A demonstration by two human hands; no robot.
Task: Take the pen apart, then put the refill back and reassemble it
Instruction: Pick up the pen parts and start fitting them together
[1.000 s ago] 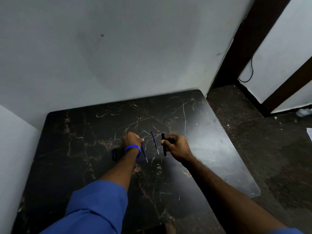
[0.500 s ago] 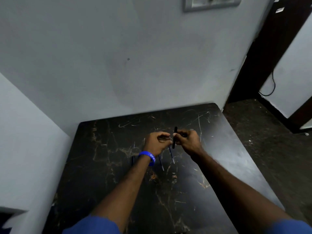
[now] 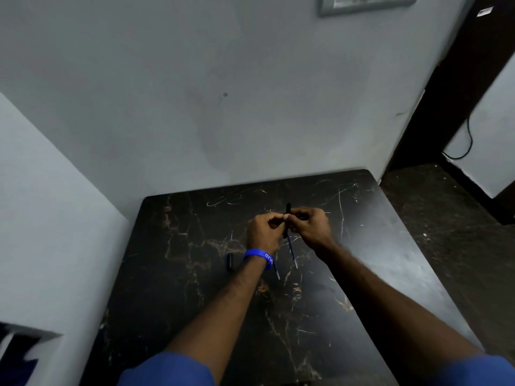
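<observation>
Table: a black marbled top (image 3: 195,274) fills the lower middle of the frame, set into a corner of grey walls.
Around it: a grey wall plate (image 3: 365,2) sits at the top edge, right of centre; a dark doorway (image 3: 457,87) and a hanging black cable (image 3: 468,135) are at the upper right.
Pen body: one black barrel (image 3: 287,218), upright, held above the table at the frame's centre, its top end poking out over the fingers.
Left hand (image 3: 263,231): fingertips pinched against the barrel from the left; a blue wristband (image 3: 257,256) on the wrist.
Right hand (image 3: 309,225): fingers closed round the barrel from the right.
In the way: both hands cover the middle of the barrel, so where the parts join cannot be seen.
Loose parts: two thin blue refills on the table, one (image 3: 292,252) just below the barrel, the other (image 3: 276,270) partly behind the left wrist; one short black piece (image 3: 229,261) lies left of the wristband.
Sleeves: two, blue, at the bottom edge.
</observation>
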